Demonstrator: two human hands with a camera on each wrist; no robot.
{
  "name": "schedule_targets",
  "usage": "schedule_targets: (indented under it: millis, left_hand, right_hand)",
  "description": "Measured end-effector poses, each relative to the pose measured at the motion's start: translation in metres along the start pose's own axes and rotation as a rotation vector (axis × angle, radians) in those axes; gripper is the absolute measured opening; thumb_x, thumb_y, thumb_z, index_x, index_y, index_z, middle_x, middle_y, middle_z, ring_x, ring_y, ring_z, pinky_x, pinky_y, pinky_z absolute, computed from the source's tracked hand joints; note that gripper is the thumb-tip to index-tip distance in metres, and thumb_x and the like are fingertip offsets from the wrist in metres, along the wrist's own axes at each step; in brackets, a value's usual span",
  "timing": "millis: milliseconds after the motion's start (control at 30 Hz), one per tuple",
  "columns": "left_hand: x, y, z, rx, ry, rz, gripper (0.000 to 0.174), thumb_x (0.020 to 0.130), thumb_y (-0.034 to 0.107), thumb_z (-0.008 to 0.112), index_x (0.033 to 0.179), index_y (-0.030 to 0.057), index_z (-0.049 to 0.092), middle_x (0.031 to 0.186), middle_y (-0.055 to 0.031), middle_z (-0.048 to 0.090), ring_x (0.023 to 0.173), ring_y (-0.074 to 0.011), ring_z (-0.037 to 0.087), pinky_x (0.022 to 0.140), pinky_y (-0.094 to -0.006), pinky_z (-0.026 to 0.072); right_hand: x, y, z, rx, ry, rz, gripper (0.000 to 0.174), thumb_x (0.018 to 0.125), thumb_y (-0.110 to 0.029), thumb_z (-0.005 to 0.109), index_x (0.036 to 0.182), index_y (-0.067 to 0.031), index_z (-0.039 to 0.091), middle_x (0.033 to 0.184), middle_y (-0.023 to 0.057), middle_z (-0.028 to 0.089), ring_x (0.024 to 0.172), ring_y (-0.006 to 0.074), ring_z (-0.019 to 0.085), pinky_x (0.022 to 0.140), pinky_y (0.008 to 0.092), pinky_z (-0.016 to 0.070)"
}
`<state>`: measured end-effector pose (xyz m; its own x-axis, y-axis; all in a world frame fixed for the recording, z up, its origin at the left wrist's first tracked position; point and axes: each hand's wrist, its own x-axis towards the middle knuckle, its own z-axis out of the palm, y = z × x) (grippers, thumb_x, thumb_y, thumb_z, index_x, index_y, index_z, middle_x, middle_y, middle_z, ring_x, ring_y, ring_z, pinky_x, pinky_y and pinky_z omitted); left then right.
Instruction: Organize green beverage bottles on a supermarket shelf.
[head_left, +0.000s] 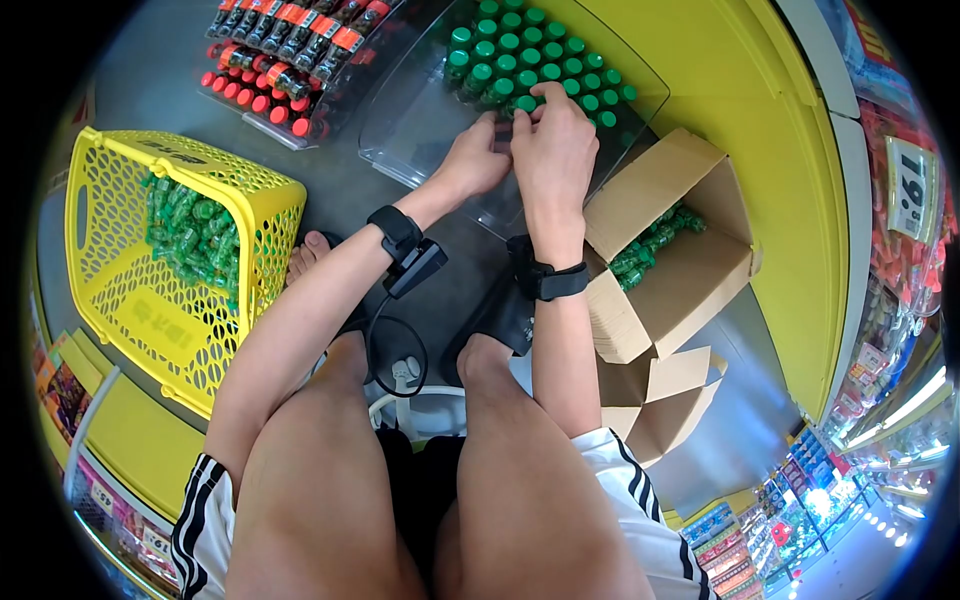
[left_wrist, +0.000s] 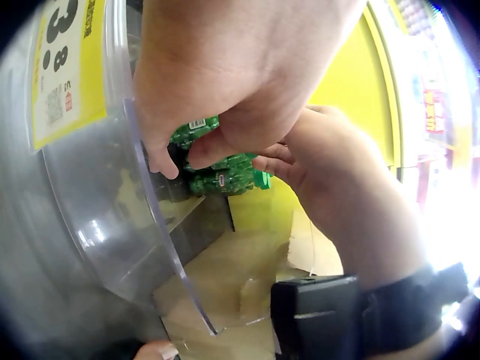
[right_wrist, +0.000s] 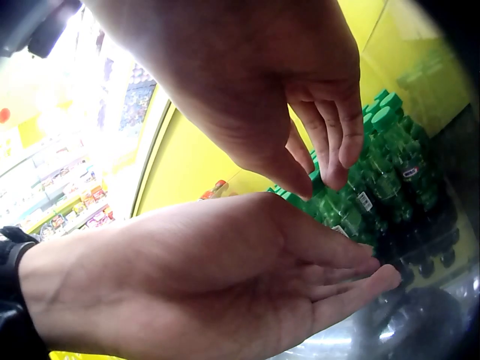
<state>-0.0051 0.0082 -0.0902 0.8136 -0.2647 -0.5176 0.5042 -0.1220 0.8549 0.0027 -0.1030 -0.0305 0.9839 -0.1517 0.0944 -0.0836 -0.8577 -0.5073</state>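
Small green bottles [head_left: 527,58] with green caps stand close together in a clear plastic bin [head_left: 400,130]. My left hand [head_left: 474,160] is at the near side of the group, its fingers extended beside the bottles. In the right wrist view this left hand [right_wrist: 225,277] lies below, palm showing, fingers straight. My right hand [head_left: 555,150] reaches over the near bottles, thumb and fingers apart and pointing down around the caps [right_wrist: 386,116]. The left wrist view shows the right fingertips [left_wrist: 274,163] right at a green cap [left_wrist: 262,180].
A yellow basket [head_left: 185,340] with more green bottles stands at left. An open cardboard box [head_left: 700,290] at right holds green bottles too; another open box [head_left: 680,405] sits nearer. Red-capped dark bottles [head_left: 275,95] stand behind. A yellow panel [head_left: 750,120] borders the right.
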Motion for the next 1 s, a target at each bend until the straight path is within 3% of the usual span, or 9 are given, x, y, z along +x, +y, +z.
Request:
schedule_targets:
  millis: [267,500,1000]
  left_hand:
    - [0.002,0.005,-0.001,-0.205,-0.105,0.033,0.071,0.100,0.003,0.064,0.161,-0.0059,0.029,0.155,-0.0194,0.053,0.141,-0.0235,0.055,0.111,-0.0341,0.0473]
    - [-0.001,0.004,0.002,-0.203,-0.054,0.009,0.073,0.100,0.003,0.065,0.162,-0.0052,0.028,0.154,-0.0199,0.053,0.141,-0.0243,0.055,0.111,-0.0348,0.0476]
    - [-0.002,-0.002,0.005,-0.162,-0.049,-0.035,0.088,0.098,0.000,0.065,0.167,-0.0040,0.011,0.154,-0.0224,0.052,0.137,-0.0260,0.057,0.110,-0.0350,0.0497]
  right_hand:
    - [0.000,0.002,0.001,0.012,-0.004,-0.007,0.029,0.087,-0.009,0.080,0.114,-0.0030,0.072,0.088,0.0128,0.073,0.082,0.0333,0.073,0.074,0.0451,0.0572]
    - [0.001,-0.001,-0.002,0.012,-0.006,-0.015,0.027,0.087,-0.009,0.080,0.113,-0.0029,0.073,0.088,0.0135,0.073,0.082,0.0341,0.073,0.074,0.0455,0.0570]
    - [0.002,0.003,0.001,0.004,0.019,-0.048,0.026,0.089,-0.008,0.078,0.114,-0.0024,0.074,0.090,0.0161,0.073,0.083,0.0354,0.073,0.075,0.0457,0.0573]
